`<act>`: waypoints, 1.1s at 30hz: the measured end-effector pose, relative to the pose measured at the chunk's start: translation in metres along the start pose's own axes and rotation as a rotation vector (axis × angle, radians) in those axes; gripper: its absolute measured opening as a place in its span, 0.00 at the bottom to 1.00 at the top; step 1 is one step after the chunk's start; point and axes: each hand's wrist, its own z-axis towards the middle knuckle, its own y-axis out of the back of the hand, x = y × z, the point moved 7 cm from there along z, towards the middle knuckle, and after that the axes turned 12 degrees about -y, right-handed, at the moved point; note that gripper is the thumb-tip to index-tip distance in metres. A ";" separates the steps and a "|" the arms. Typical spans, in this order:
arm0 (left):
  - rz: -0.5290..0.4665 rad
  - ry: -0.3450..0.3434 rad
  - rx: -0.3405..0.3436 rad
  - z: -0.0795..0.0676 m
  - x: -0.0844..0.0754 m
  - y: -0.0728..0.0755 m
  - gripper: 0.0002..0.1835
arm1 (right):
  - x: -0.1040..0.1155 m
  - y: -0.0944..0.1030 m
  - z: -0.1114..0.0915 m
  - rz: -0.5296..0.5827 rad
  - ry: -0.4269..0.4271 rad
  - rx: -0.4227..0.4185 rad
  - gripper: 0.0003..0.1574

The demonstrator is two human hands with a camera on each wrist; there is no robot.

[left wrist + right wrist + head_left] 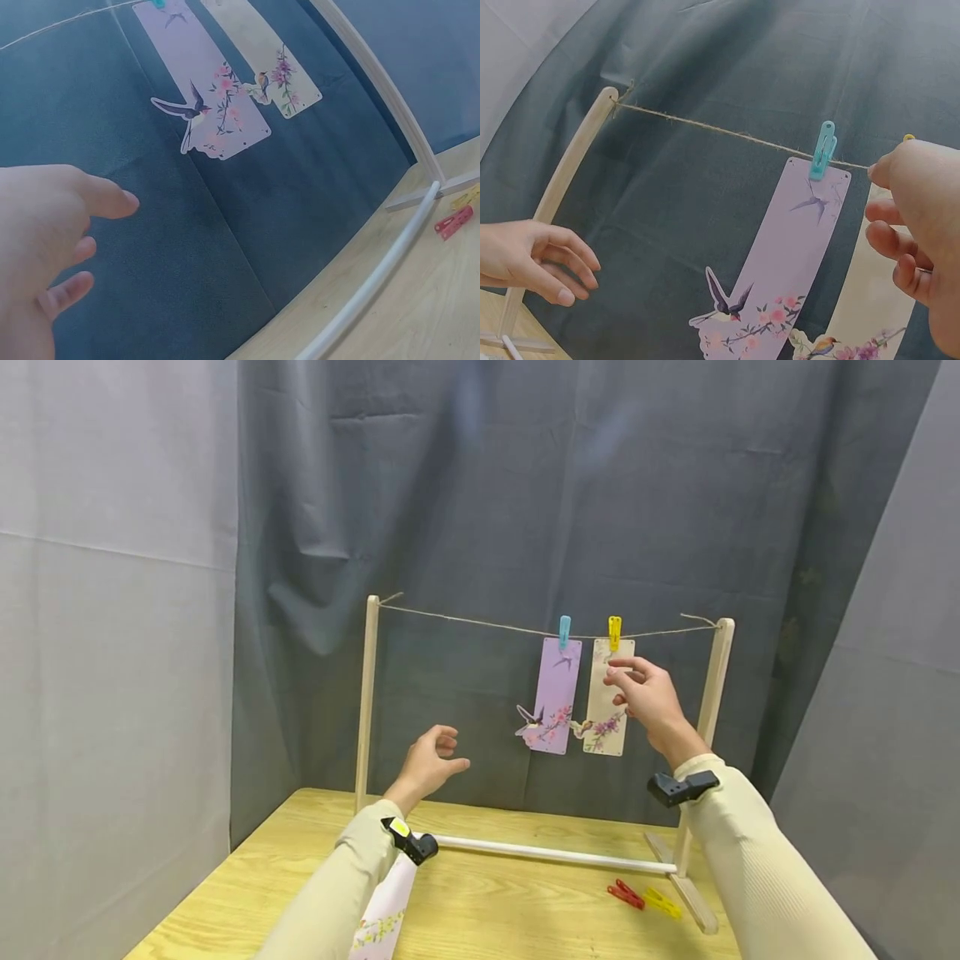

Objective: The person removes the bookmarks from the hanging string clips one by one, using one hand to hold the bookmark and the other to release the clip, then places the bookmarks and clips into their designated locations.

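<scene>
A purple bookmark [557, 697] with a swallow and pink blossoms hangs from the twine [480, 624] under a blue clothespin [564, 632]. To its right hangs a cream bookmark [606, 718] with a small bird and purple flowers, under a yellow clothespin [614, 632]. My right hand [648, 697] is raised in front of the cream bookmark, fingers loosely bent and holding nothing. Left of the purple bookmark and lower, my left hand [427, 764] hovers with relaxed fingers and nothing in it. In the right wrist view the right hand covers part of the cream bookmark.
Wooden posts [367, 693] and a white bar [547, 852] form the frame on the wooden table [487, 910]. Red clothespins [626, 894] and yellow clothespins [662, 903] lie by its right foot. Another flowered bookmark [386, 906] lies partly behind the left forearm.
</scene>
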 end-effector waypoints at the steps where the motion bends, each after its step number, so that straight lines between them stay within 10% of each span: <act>1: -0.005 0.002 0.004 0.002 0.001 -0.001 0.30 | 0.001 0.000 0.001 0.005 0.002 -0.004 0.31; 22: -0.065 0.052 -0.009 0.051 -0.005 -0.068 0.43 | 0.041 -0.029 0.029 -0.033 0.164 -0.121 0.30; 33: -0.200 0.022 -0.037 0.069 -0.022 -0.090 0.36 | 0.065 -0.061 0.044 -0.003 0.078 0.017 0.37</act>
